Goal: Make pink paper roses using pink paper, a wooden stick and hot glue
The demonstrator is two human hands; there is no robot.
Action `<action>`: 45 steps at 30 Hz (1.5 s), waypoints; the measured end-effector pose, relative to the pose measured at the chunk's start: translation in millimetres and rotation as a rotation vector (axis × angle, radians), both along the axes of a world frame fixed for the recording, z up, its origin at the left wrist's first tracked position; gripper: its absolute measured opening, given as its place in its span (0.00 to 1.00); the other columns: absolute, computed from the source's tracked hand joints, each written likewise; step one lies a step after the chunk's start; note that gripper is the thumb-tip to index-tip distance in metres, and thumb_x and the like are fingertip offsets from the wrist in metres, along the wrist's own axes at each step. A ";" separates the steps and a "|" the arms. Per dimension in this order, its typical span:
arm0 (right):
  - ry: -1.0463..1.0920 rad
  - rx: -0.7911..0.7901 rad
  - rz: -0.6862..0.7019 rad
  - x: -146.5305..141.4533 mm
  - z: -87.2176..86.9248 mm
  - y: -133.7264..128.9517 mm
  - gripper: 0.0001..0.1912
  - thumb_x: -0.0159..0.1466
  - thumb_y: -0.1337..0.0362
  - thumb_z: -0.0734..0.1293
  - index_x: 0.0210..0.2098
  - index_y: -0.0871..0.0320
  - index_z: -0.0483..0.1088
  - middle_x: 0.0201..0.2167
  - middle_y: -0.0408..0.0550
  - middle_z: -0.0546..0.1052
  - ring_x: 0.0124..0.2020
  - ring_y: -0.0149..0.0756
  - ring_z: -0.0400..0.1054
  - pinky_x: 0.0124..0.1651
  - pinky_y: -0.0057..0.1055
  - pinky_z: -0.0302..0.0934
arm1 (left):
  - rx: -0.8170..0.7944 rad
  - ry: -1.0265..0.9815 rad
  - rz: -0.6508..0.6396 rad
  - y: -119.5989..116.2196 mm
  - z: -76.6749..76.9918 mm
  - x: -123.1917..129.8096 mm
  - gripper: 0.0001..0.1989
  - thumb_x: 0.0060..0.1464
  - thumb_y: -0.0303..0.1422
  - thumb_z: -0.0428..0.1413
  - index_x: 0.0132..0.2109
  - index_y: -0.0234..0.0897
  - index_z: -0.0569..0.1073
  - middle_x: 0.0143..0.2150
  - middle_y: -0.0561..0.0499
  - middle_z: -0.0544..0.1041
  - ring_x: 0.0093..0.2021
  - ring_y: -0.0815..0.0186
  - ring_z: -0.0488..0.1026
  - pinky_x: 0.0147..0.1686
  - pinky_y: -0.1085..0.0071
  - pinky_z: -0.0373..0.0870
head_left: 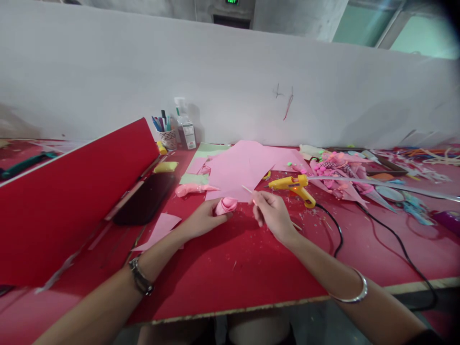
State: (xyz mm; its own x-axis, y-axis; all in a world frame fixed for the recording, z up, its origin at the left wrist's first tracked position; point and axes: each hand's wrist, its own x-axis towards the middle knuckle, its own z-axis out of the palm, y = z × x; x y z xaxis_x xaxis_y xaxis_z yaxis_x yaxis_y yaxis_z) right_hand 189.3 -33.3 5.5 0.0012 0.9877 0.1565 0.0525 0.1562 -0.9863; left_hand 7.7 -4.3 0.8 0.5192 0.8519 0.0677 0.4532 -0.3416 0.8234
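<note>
My left hand [205, 219] is wrapped round a rolled pink paper flower [227, 205], its spiral end facing up. To its right, my right hand [271, 213] pinches a thin pale stick [247, 189] that points up and to the left, apart from the flower. Behind both hands lie large pink paper sheets [237, 165] on the red table [230, 278]. A twisted pink piece [194, 189] rests just beyond my left hand. The yellow glue gun [293, 184] lies to the right, with a long clear glue stick in its back.
On the left are a red board [79, 191], a dark phone-like slab [145, 199] and a pink paper scrap [161, 230]. A pen cup [168, 139] and a bottle [187, 129] stand behind. Pink decorated cones [338, 175] and black cables [398, 242] lie right.
</note>
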 end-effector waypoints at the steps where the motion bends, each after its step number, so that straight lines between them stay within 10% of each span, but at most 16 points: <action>1: -0.017 0.012 -0.025 0.6 0.0 -0.1 0.18 0.60 0.56 0.56 0.20 0.60 0.62 0.08 0.34 0.58 0.08 0.20 0.49 0.12 0.20 0.43 | 0.000 0.002 -0.001 -0.1 0.1 0.0 0.12 0.48 0.36 0.49 0.36 0.31 0.69 0.32 0.51 0.71 0.32 0.66 0.67 0.33 0.71 0.65; 12: 0.121 0.007 0.067 -2.8 -4.1 6.0 0.16 0.56 0.61 0.62 0.43 0.57 0.65 0.44 0.51 0.70 0.34 0.31 0.70 0.38 0.29 0.63 | 0.002 -0.042 -0.017 -1.7 3.3 0.9 0.15 0.49 0.37 0.50 0.42 0.32 0.69 0.38 0.49 0.74 0.36 0.64 0.69 0.36 0.72 0.65; 20: -0.038 -0.029 0.020 -1.4 -4.6 2.6 0.16 0.58 0.54 0.57 0.21 0.59 0.61 0.11 0.37 0.63 0.11 0.23 0.55 0.15 0.21 0.48 | -0.011 -0.023 -0.006 -0.8 2.8 1.1 0.12 0.49 0.35 0.49 0.39 0.32 0.69 0.32 0.53 0.72 0.31 0.68 0.67 0.31 0.74 0.64; 32: 0.115 0.013 0.041 -3.0 -4.4 5.9 0.16 0.56 0.60 0.60 0.42 0.59 0.67 0.35 0.48 0.72 0.31 0.29 0.67 0.35 0.27 0.61 | -0.018 -0.019 0.020 -3.9 6.8 2.1 0.14 0.48 0.38 0.50 0.38 0.33 0.69 0.32 0.51 0.72 0.32 0.66 0.67 0.31 0.73 0.65; 39: -0.038 -0.019 0.051 1.2 -3.3 2.2 0.23 0.59 0.51 0.55 0.23 0.62 0.70 0.09 0.37 0.57 0.11 0.22 0.50 0.14 0.22 0.45 | -0.012 -0.011 -0.002 -1.5 3.0 1.4 0.12 0.49 0.36 0.48 0.37 0.32 0.69 0.30 0.53 0.71 0.29 0.68 0.66 0.28 0.75 0.63; 45: -0.030 0.063 0.045 -0.1 -5.4 5.0 0.09 0.54 0.60 0.64 0.30 0.58 0.70 0.20 0.40 0.68 0.22 0.26 0.62 0.27 0.24 0.58 | -0.009 -0.021 -0.009 -1.6 3.6 0.8 0.12 0.49 0.36 0.49 0.37 0.32 0.69 0.33 0.52 0.72 0.31 0.67 0.67 0.31 0.75 0.64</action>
State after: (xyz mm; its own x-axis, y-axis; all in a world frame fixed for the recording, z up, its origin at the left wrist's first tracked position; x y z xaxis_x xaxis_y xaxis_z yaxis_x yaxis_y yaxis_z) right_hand 189.1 -28.3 0.1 -0.0483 0.9749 0.2172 0.0739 0.2204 -0.9726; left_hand 8.5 -5.9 4.4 0.5253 0.8480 0.0706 0.4329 -0.3378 0.8358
